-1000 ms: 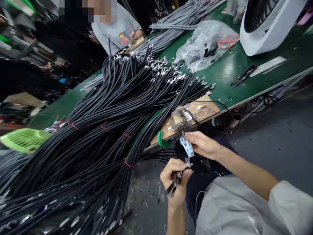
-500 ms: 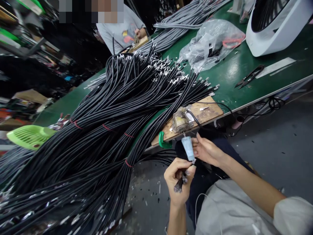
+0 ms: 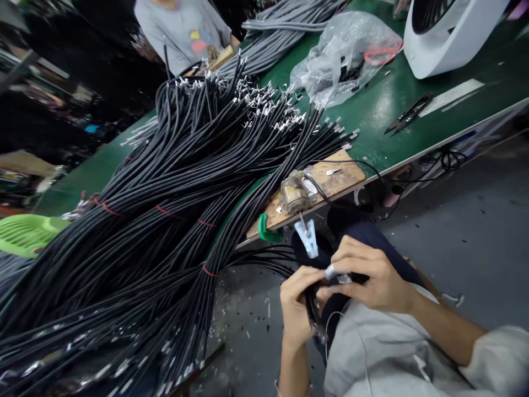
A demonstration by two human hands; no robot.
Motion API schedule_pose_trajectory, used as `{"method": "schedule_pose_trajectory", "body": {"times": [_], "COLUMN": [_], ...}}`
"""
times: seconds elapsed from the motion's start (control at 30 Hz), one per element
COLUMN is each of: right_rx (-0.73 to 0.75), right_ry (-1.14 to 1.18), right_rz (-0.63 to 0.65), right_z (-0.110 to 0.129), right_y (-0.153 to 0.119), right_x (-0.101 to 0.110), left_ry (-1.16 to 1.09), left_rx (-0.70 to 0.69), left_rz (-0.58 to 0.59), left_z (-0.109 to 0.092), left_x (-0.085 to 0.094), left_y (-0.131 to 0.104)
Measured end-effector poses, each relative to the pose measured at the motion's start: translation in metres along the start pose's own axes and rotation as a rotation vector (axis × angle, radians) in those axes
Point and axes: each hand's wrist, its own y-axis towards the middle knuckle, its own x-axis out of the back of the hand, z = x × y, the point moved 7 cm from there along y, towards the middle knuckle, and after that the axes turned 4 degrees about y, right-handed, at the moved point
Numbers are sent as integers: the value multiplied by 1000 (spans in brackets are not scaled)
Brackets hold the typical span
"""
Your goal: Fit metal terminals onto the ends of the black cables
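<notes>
Dark cable ends (image 3: 313, 309) are wrapped in my left hand (image 3: 296, 302), below the board's edge. Close beside it, my right hand (image 3: 374, 273) has its fingers closed at the bundle's top, with something silvery at the fingertips, too blurred to make out. Just above both hands, a light blue clothespin-like clip (image 3: 307, 238) hangs on the shaft of a small motor (image 3: 295, 193), apart from my fingers. The motor is wrapped in clear plastic and sits on a wooden board (image 3: 347, 171). A green clamp (image 3: 268, 230) grips the board's edge.
Long black cables (image 3: 173, 190) tied with red bands cover the left of the green table (image 3: 384, 105). Farther off are a clear plastic bag (image 3: 347, 55), thread snips (image 3: 409, 114), a white fan (image 3: 444, 47), grey cables (image 3: 281, 33) and a person (image 3: 182, 36). A green fan (image 3: 31, 234) stands left.
My right hand has moved from beside the blue clip down to the cable ends in my left hand, and its fingers have closed. The clip has turned on the shaft. The view has shifted.
</notes>
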Motion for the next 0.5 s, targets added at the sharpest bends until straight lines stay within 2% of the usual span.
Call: {"method": "schedule_pose_trajectory", "body": {"times": [0.13, 0.23, 0.37, 0.5], "right_rx": [6, -76, -143, -183], "right_ry": [42, 92, 98, 141], "right_rz": [-107, -216, -261, -364], "right_z": [-4, -9, -14, -22], "right_y": [-6, -11, -14, -17], "right_x": [1, 5, 5, 1], "left_ry": [-26, -2, 69, 121], "left_rx": [-16, 7, -6, 85], "left_rz": [-90, -152, -133, -140], "left_z": [-3, -2, -6, -5], "left_x": [3, 3, 0, -2], "left_y": [-5, -8, -12, -14]}}
